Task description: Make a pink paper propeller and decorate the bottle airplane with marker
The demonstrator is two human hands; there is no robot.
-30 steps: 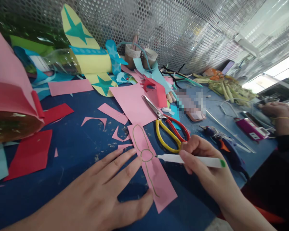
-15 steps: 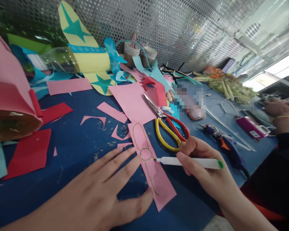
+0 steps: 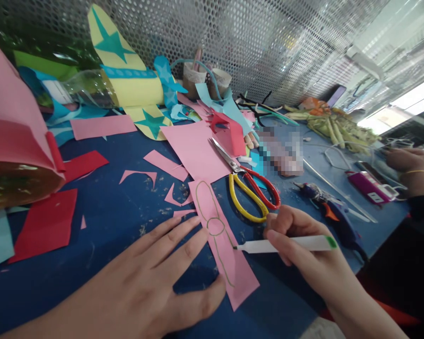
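A strip of pink paper (image 3: 229, 268) lies on the blue table, bearing a green outline: a long loop, a small circle and a second, partly drawn loop below. My left hand (image 3: 155, 278) is spread flat, its fingertips and thumb touching the strip's left edge. In my right hand (image 3: 304, 245) a white marker with a green end (image 3: 286, 245) is pinched, its tip on the strip's right side under the circle. Scissors (image 3: 249, 188) with one yellow and one red handle lie just beyond that hand, blades resting on a larger pink sheet (image 3: 194, 146).
A yellow-and-blue paper-covered bottle (image 3: 136, 89) lies at the back. On the left are a pink-covered bottle (image 3: 17, 122) and red paper (image 3: 45, 226). Right of the scissors lie a blue glue gun (image 3: 335, 216) and a purple device (image 3: 369, 186). Another person's hand (image 3: 410, 165) is at far right.
The marker in my right hand has slid down the strip, lengthening the green line below the circle on its right side. My left hand stays in place on the paper.
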